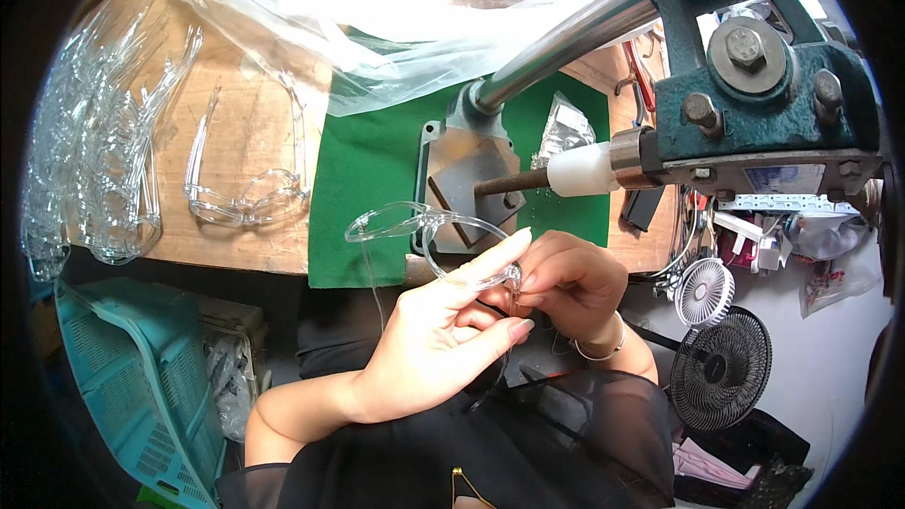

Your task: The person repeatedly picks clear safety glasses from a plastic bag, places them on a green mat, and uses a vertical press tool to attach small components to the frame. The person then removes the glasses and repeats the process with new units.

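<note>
A clear plastic glasses frame (405,219) is held up in front of me, its hinge end between my two hands. My left hand (429,344) grips it with thumb and fingers closed around that corner. On the other side my right hand (575,285) is closed, its thumb and fingertips pinched at the same hinge; anything small between them is hidden. A thin clear temple arm (371,273) hangs from the far end of the frame. Just beyond my hands is the metal base (464,190) of a green bench press (754,104), standing on a green cloth (363,170).
Another clear frame (247,200) lies on the wooden table (236,113), beside a heap of clear frames (94,151) at the left. A plastic bag (273,28) covers the back. A small packet (566,127) lies behind the press rod. Fans (721,368) stand at right, a teal basket (132,368) at lower left.
</note>
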Demonstrator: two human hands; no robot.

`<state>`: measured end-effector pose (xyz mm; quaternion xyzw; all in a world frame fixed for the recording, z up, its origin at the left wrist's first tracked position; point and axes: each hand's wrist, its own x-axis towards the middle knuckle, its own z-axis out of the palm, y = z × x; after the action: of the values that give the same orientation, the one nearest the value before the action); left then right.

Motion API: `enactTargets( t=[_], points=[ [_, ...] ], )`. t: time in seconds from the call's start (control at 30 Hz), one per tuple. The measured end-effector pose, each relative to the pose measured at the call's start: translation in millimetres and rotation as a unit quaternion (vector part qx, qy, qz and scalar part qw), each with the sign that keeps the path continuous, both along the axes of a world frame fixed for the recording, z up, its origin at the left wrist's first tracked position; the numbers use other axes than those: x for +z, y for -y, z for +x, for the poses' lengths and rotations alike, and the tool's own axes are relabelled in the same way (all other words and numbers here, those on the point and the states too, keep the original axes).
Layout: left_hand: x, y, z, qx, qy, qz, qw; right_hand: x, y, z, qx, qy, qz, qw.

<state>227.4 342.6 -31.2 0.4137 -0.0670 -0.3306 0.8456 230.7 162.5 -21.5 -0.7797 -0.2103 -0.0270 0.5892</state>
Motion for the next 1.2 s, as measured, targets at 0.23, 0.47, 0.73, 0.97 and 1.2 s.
enactTargets(
  t=[0.23,0.47,0.73,0.97,1.2],
  points=[
    [1,-4,4,-0.059,-0.087,-0.054,0.993,8,5,6,0.045,-0.035,0.009,0.998],
    [0,-5,5,-0.080,-0.080,-0.074,0.991,8,2,-1,0.017,-0.117,0.106,0.987],
    [13,29,31,0.079,0.050,-0.069,0.993,34,38,23,-0.176,0.373,0.054,0.909],
    [20,56,47,0.059,-0.037,-0.127,0.989,175,6,31,-0.106,0.386,0.106,0.910],
    [27,59,49,0.004,-0.064,-0.129,0.990,142,42,-27,-0.048,0.372,0.134,0.917]
  ],
)
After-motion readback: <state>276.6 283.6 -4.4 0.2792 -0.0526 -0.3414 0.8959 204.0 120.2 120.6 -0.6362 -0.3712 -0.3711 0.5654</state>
